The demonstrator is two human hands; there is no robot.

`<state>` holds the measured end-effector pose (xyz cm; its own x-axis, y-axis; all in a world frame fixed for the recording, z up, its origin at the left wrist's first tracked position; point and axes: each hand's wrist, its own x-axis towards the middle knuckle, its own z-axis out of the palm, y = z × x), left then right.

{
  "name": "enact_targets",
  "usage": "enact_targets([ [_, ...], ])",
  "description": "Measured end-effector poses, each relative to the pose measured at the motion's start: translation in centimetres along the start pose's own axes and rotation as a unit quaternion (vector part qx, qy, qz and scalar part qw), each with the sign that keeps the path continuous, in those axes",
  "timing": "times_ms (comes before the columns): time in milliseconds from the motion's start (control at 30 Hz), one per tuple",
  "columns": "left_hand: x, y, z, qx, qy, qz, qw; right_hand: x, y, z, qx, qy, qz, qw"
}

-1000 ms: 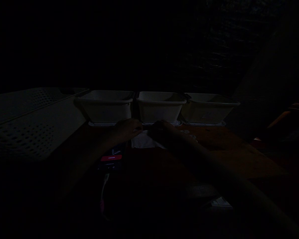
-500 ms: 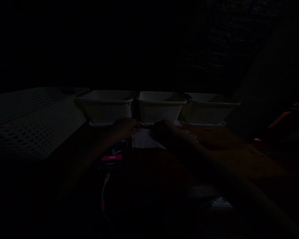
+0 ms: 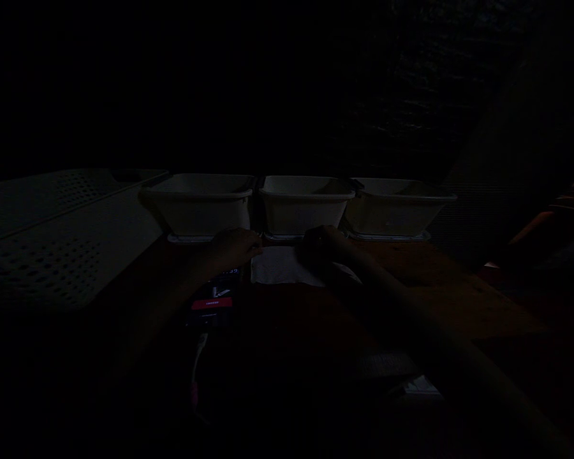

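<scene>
Super dark room, but you can make out a wooden desk with a whitish cloth lying on it. Left hand is by the cloth's far left corner, right hand is over its right part; honestly too dark to tell if the fingers are pinching or spread. Three pale tubs sit just beyond the cloth, lit phone is near-left of it, holey basket well off left.
</scene>
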<state>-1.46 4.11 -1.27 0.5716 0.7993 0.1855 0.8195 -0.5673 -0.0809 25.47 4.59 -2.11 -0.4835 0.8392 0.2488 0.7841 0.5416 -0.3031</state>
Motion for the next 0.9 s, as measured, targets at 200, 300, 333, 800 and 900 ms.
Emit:
enact_targets([
  [200, -0.1, -0.2, 0.0, 0.007, 0.004, -0.007, 1.000, -0.3, 1.1, -0.8, -0.008, -0.003, -0.007, 1.000],
  [300, -0.1, -0.2, 0.0, 0.006, 0.003, -0.003, 1.000, -0.3, 2.0, -1.0, -0.010, -0.015, -0.023, 1.000],
  [333, -0.1, -0.1, 0.0, 0.005, 0.005, 0.001, 1.000, -0.3, 2.3, -1.0, -0.009, -0.017, -0.022, 1.000],
  [800, -0.2, 0.5, -0.5, 0.013, 0.002, -0.025, 1.000, -1.1, 2.1, -2.8, -0.030, -0.022, 0.035, 0.999],
  [900, -0.2, 0.5, -0.5, 0.013, 0.008, -0.024, 1.000, -1.0, 2.1, -2.8, -0.025, -0.008, 0.021, 0.999],
])
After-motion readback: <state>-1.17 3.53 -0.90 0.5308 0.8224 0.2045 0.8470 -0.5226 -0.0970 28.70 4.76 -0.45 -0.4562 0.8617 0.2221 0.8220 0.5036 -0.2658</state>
